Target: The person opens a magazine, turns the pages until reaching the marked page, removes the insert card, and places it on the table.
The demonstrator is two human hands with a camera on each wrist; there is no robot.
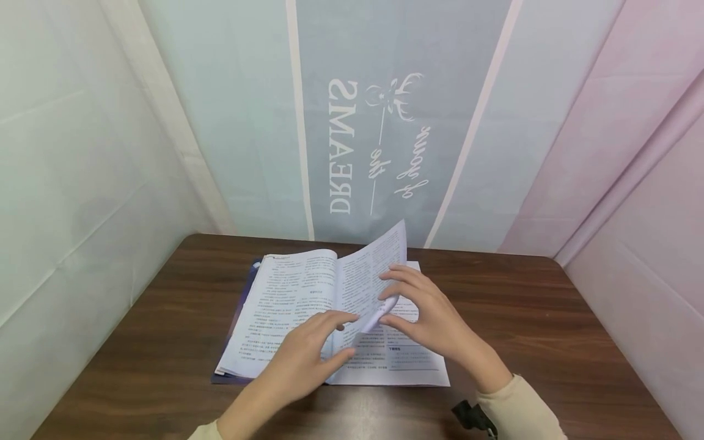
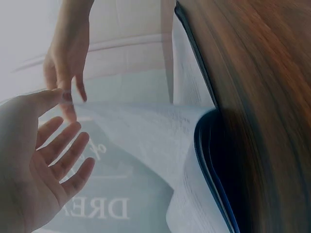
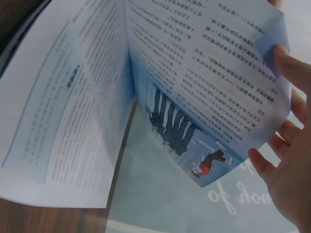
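An open book [image 1: 286, 305] with printed text lies flat on the brown table [image 1: 522, 318]. One page [image 1: 374, 263] stands lifted near the middle. My right hand [image 1: 423, 311] holds that page's free edge between thumb and fingers. In the right wrist view my fingertips [image 3: 286, 141] sit at the edge of the raised page [image 3: 214, 73], which shows text and a small colour picture. My left hand [image 1: 308, 354] lies over the lower left leaf, fingers straight, tips close to the lifted page's lower corner. The left wrist view shows that hand [image 2: 53, 160] with an open palm, holding nothing.
The book's dark blue cover [image 2: 209, 160] shows under the leaves. Pale fabric walls close in behind and on both sides, the back one [image 1: 352, 146] printed with mirrored lettering. Bare wood surrounds the book. A black strap device [image 1: 473, 418] sits on my right wrist.
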